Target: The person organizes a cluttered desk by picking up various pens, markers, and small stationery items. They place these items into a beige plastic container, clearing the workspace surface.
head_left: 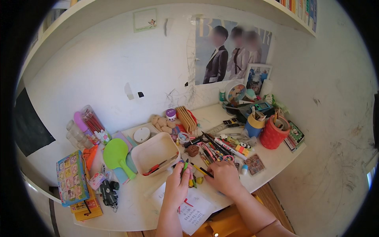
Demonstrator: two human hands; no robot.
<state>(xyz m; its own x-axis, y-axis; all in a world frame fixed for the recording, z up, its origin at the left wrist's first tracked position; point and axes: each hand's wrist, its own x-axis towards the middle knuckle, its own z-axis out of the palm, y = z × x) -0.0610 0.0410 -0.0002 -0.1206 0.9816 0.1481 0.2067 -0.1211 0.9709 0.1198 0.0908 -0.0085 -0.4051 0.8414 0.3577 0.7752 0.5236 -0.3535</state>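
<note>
My left hand [178,180] holds a green pen [185,166] upright between thumb and fingers, above the front middle of the desk. To its right, my right hand [223,177] reaches down at the near edge of a heap of pens and pencils [211,152]. Its fingertips meet the dark end of a yellow-and-black pen [200,169]; whether they grip it is hidden. A cream plastic box [155,152] beyond my left hand contains a red pen [152,169] and a few other thin tools. Handwritten paper [197,211] lies partly under my left wrist.
A red pen holder [272,134] and a blue-and-yellow cup [254,126] stand at the right. Left of the box lie a green paddle [115,154], a dark pouch-like item [109,192] and a colourful box [72,179]. A shelf [165,4] overhangs the desk.
</note>
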